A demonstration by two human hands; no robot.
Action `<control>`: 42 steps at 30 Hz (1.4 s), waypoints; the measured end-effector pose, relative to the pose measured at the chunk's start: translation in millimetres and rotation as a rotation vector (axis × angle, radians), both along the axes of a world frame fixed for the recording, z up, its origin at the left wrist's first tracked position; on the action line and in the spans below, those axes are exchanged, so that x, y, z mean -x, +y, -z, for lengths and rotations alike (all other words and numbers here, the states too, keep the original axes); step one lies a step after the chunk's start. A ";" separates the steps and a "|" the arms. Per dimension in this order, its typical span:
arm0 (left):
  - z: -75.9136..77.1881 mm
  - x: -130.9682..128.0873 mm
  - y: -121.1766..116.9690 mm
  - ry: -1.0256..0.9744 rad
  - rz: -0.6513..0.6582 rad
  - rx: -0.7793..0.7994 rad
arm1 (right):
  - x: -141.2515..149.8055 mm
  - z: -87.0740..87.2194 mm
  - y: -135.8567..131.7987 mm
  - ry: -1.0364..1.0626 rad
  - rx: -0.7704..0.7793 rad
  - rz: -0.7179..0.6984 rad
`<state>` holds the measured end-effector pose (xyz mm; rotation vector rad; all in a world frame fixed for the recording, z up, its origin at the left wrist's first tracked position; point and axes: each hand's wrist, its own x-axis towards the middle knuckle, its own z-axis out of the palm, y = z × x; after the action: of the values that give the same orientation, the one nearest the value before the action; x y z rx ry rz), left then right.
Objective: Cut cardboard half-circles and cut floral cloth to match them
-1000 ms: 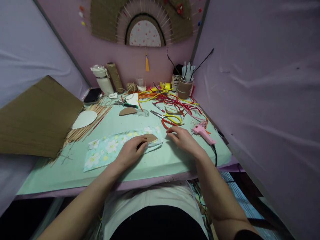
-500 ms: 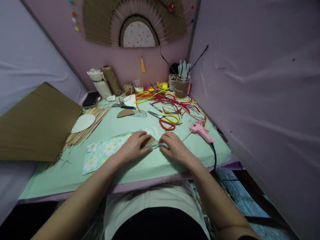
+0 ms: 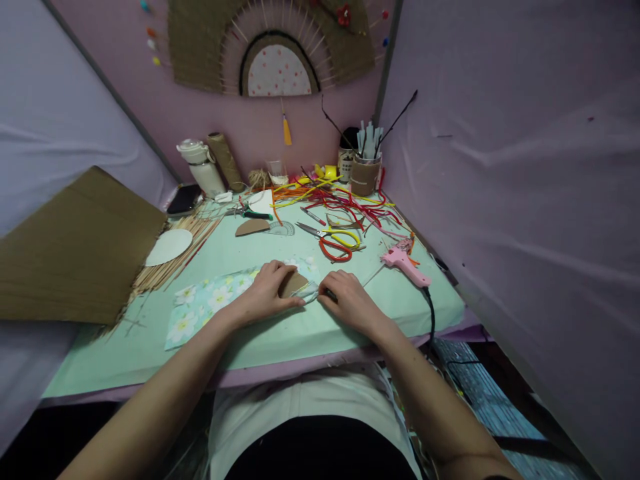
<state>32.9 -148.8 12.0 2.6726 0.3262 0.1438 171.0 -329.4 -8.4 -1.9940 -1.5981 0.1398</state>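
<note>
On the table lies a light blue floral fabric [image 3: 193, 310] with white and yellow flowers. A small brown cardboard piece [image 3: 293, 284] with a curved edge sits on its right end, and the near edge of the fabric is folded up against it. My left hand [image 3: 265, 293] grips cardboard and fabric together, its thumb along the folded edge and its fingers over the far side. At the right tip of the cardboard, my right hand [image 3: 350, 299] is closed with fingertips pinching the gathered fabric edge. Its fingers partly hide that spot.
Behind my hands lie scissors [image 3: 333, 240], a half-round cardboard [image 3: 251, 227] and a clear protractor [image 3: 281, 228]. A pink glue gun [image 3: 407, 262] with a black cord is on the right. Thin sticks [image 3: 173, 257] and a large brown sheet [image 3: 75, 260] occupy the left. Colored pipe cleaners [image 3: 345, 200] spread behind.
My right hand has moved left from the bare tabletop onto the fabric's right end and closed there. My left hand has spread over the cardboard, its thumb now on the folded edge. The view shifted slightly.
</note>
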 end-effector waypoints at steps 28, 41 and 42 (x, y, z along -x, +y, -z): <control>-0.2 9.6 -8.6 -0.096 -0.232 0.443 | -12.1 -12.8 -2.1 0.216 -0.012 0.079; 8.1 14.6 -8.5 -0.348 -0.423 1.113 | -19.1 -15.5 60.8 0.062 0.232 0.260; 9.0 14.6 -7.8 -0.359 -0.415 1.120 | -18.5 -16.3 64.1 0.030 0.233 0.256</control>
<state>18.4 -156.6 3.0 1.4217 0.6111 0.4143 189.6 -265.2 7.9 -2.3443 -1.3442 0.2651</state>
